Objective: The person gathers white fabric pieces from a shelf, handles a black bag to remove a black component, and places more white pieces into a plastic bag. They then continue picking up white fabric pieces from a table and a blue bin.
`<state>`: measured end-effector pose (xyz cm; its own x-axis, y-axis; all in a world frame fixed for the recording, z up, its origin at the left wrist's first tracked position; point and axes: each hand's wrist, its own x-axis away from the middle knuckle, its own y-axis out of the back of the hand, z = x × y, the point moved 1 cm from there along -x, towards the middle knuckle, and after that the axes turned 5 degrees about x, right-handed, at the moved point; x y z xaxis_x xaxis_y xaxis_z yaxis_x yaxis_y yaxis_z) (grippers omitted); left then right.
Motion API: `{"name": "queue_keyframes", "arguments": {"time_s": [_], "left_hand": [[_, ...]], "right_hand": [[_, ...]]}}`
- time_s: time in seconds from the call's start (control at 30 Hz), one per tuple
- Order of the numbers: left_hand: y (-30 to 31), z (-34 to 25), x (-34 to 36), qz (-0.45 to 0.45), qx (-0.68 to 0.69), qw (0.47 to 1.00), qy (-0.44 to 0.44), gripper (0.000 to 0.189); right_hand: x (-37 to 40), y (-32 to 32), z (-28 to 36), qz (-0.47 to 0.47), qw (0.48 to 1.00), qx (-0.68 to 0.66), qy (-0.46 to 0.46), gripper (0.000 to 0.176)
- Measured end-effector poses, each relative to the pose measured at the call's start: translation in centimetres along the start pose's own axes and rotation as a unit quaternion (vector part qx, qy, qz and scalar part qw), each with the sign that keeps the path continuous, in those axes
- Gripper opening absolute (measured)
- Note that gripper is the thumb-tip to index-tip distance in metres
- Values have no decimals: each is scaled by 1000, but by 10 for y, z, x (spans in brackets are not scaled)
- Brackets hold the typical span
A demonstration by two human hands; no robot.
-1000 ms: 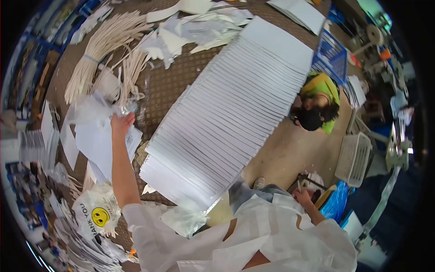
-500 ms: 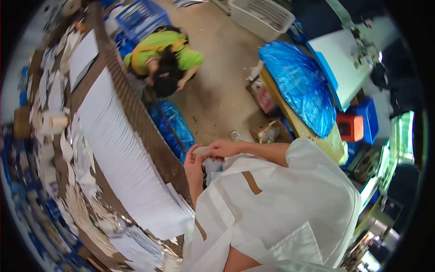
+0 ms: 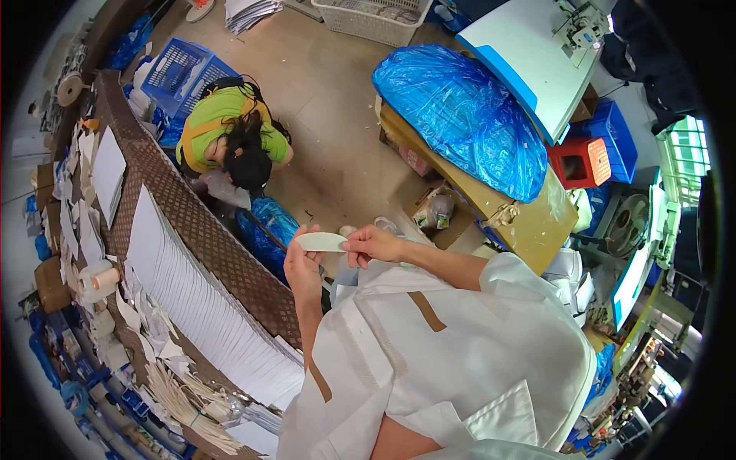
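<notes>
A short, pale, slightly curved strip (image 3: pixel 322 243) is stretched between my two hands in front of my white garment. My left hand (image 3: pixel 303 270) grips its left end, with the fingers behind it. The right end is pinched between the thumb and fingers of my right hand (image 3: pixel 372 245). What the strip is made of I cannot make out. Just beyond my hands a blue plastic bag (image 3: pixel 268 230) lies on the floor.
To the left runs a brown patterned table (image 3: pixel 165 172) bearing a long row of white sheets (image 3: pixel 199 284). A person in a green top (image 3: pixel 230 130) crouches beyond it, near a blue crate (image 3: pixel 175 73). At right, a large blue plastic-wrapped bundle (image 3: pixel 464 115) rests on a yellowish table (image 3: pixel 556 222).
Both hands have shifted slightly left, and the strip now shows its broad face. My view has turned, moving the surroundings left. The crouching person has bent lower.
</notes>
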<state>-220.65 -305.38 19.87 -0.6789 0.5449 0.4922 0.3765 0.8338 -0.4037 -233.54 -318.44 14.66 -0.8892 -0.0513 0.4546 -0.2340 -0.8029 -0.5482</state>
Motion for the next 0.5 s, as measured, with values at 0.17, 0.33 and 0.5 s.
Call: {"name": "queue_keyframes", "arguments": {"time_s": [0.17, 0.33, 0.5], "left_hand": [[18, 12, -2, 45, 0, 999, 14, 41], [53, -2, 3, 63, 45, 997, -6, 42], [72, -1, -4, 19, 96, 995, -25, 38]], "right_hand": [[-18, -8, -1, -31, 995, -45, -88, 29], [-38, -22, 17, 68, 974, -84, -201, 32], [-60, -41, 30, 50, 984, 39, -166, 23]]}}
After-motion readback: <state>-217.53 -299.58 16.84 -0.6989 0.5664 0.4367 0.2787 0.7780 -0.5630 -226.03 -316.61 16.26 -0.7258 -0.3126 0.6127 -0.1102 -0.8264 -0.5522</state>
